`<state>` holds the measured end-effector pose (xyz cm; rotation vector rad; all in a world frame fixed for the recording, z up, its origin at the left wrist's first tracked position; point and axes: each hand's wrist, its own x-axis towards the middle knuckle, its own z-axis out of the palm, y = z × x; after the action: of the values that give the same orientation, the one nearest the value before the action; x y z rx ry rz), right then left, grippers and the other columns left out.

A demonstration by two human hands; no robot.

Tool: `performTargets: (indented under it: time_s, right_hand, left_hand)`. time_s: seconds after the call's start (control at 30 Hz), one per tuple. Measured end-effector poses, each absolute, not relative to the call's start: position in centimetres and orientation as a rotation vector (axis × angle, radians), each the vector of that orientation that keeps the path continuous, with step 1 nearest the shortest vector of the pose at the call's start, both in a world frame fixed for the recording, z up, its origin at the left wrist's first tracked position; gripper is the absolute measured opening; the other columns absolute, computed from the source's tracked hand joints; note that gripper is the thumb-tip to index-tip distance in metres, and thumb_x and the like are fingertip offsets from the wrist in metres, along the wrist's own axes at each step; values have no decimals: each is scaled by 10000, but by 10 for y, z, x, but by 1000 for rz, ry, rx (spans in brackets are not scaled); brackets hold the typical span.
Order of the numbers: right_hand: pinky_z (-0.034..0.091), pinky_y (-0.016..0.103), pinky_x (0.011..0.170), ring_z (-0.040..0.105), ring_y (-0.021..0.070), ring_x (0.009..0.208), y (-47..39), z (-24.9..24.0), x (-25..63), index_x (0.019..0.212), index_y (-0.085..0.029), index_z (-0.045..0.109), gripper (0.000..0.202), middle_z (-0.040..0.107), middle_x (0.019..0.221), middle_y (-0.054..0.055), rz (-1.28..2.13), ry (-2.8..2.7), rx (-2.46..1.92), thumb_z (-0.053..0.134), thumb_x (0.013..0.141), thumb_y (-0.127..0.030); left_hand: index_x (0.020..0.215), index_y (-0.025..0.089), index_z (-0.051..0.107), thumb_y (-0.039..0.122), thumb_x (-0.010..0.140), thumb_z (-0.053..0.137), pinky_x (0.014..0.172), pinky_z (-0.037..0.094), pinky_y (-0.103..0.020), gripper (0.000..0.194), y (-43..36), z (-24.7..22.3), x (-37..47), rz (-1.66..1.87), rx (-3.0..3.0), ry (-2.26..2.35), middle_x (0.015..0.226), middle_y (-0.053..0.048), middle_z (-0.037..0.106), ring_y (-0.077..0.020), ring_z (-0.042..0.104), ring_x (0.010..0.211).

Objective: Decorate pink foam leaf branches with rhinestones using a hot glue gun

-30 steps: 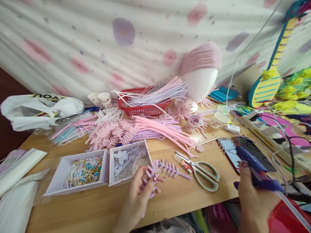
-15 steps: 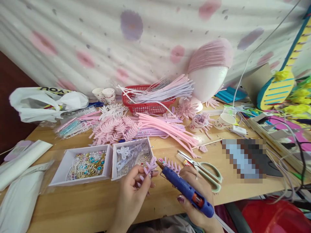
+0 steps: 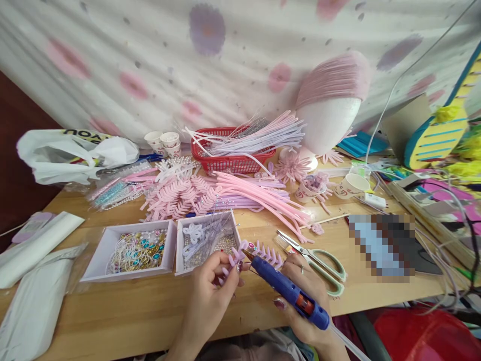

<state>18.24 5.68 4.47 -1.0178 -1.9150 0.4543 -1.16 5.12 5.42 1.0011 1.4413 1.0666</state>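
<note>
My left hand point(image 3: 210, 296) pinches a lilac pipe-cleaner piece point(image 3: 236, 253) with looped, leaf-like sprigs between thumb and fingers. In my right hand point(image 3: 310, 282) is a blue hot glue gun point(image 3: 280, 279), its fingers wrapped round the body. The gun's metal tip points up and left and is at the pipe-cleaner piece; whether they touch I cannot tell. Just past the tip are a small pink gem point(image 3: 251, 246) and a lilac sprigged strip point(image 3: 268, 255), partly hidden by the gun. Green-handled scissors point(image 3: 315, 258) lie to the right of my right hand.
White boxes of beaded trinkets point(image 3: 90, 268) and of pins and pearls point(image 3: 178, 263) stand left. Behind are pink pipe cleaners point(image 3: 259, 200), a red basket point(image 3: 225, 163) and a white head form point(image 3: 330, 123). Paper cups point(image 3: 353, 186) and cables are at right.
The view has shifted slightly, so things on the table appear a little further right. Both hands keep their holds, with the glue gun's tip still at the pipe-cleaner piece.
</note>
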Motion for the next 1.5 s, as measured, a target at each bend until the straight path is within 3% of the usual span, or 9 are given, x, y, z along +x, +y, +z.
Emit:
performTargets:
  time_s: [0.33, 0.57, 0.73, 1.07, 1.5]
  right_hand:
    - [350, 310, 578, 463, 177, 639, 58, 46, 182, 764, -224, 508, 289, 496, 652, -7, 424, -1946, -1032, 508, 945, -449]
    - [344, 300, 569, 454, 167, 620, 58, 48, 182, 727, -220, 475, 341, 475, 620, -18, 412, -1925, -1043, 492, 966, -462]
    - [339, 309, 561, 457, 173, 610, 56, 46, 184, 742, -225, 485, 334, 479, 632, -17, 423, -1917, -1059, 479, 980, -459]
    - [364, 337, 629, 469, 193, 689, 56, 43, 188, 823, -225, 532, 322, 499, 693, -6, 457, -1976, -1027, 456, 973, -499]
    - [339, 343, 549, 475, 192, 596, 56, 47, 187, 730, -228, 521, 338, 510, 619, 1, 436, -1928, -1071, 468, 975, -454]
  left_hand:
    - [743, 222, 593, 348, 835, 625, 485, 460, -201, 159, 53, 48, -15, 1023, 1088, 1449, 609, -2, 722, -141, 593, 515]
    - [766, 220, 606, 327, 855, 614, 495, 462, -198, 140, 55, 44, -17, 985, 1171, 1400, 621, -2, 726, -143, 628, 533]
    - [785, 218, 616, 339, 867, 611, 509, 483, -208, 146, 54, 43, -16, 970, 1160, 1385, 768, -42, 792, -156, 666, 583]
    - [768, 209, 627, 317, 854, 605, 483, 451, -192, 139, 53, 45, -16, 1008, 1188, 1407, 599, -1, 716, -129, 579, 499]
    - [764, 220, 625, 336, 841, 634, 501, 491, -206, 139, 51, 51, -14, 1012, 1126, 1385, 768, -35, 797, -158, 684, 592]
